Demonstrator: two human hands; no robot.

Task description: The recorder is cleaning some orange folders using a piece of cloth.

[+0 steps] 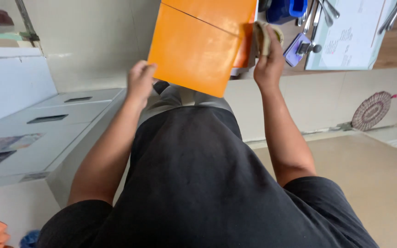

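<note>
An orange flat panel (194,48), like a cupboard door, stands in front of me, with a second orange panel (217,11) above it across a dark seam. My left hand (139,82) grips the lower panel's left edge, thumb towards its face. My right hand (267,57) is closed on a folded beige cloth (262,34) and presses it against the panels' right edge. My black shirt and grey trousers fill the lower frame.
A wooden counter (391,55) at the top right carries a white printed sheet (350,36), metal cutlery (318,14), a blue container (288,9) and a small purple item (297,48). White units (47,119) stand at left. A round woven mat (372,110) lies at right.
</note>
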